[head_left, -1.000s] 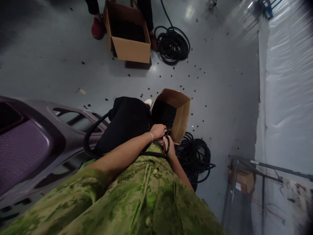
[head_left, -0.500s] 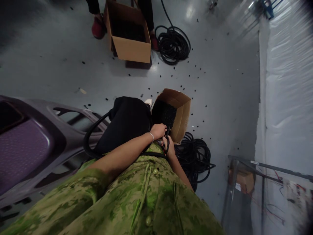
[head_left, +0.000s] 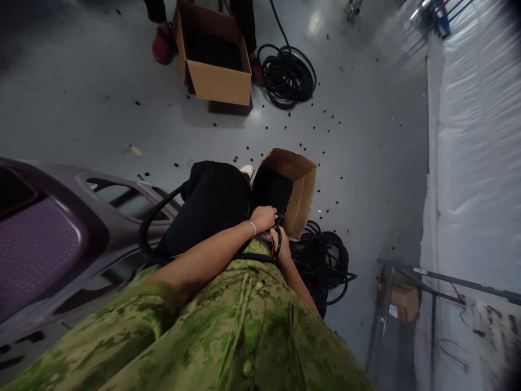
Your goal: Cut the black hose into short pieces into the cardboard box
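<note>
Nearest: green camouflage shirt [head_left: 244, 326], both bare forearms reaching forward over the lap.

Held between the two hands, just short of the knees: black hose [head_left: 140, 236]. Smooth, matt and of even thickness. Sweeps in a wide arc out past the left knee, back across the shirt front and up into the hands. Long axis of the short held stretch roughly near to far, free end pointing away from the body toward the open box.

Left hand [head_left: 264, 217], bracelet at the wrist: fingers curled shut over the hose at the box mouth. Right hand [head_left: 284, 248], just behind it: fingers clenched round a bent stretch of the same hose, with a small red part [head_left: 272, 248] against the palm; kind cannot be told.

Just beyond the hands: cardboard box [head_left: 303, 190], tilted toward the body, filled with small black pieces [head_left: 273, 190]. Beside it on the right, on the floor: loose hose coil [head_left: 325, 260]. On the left: purple plastic chair [head_left: 40, 244].

Farther out: grey floor [head_left: 101, 125] strewn with black bits. Farthest: second cardboard box [head_left: 220, 81], second hose coil [head_left: 287, 73] beside it, and another person's red shoe [head_left: 161, 46].
</note>
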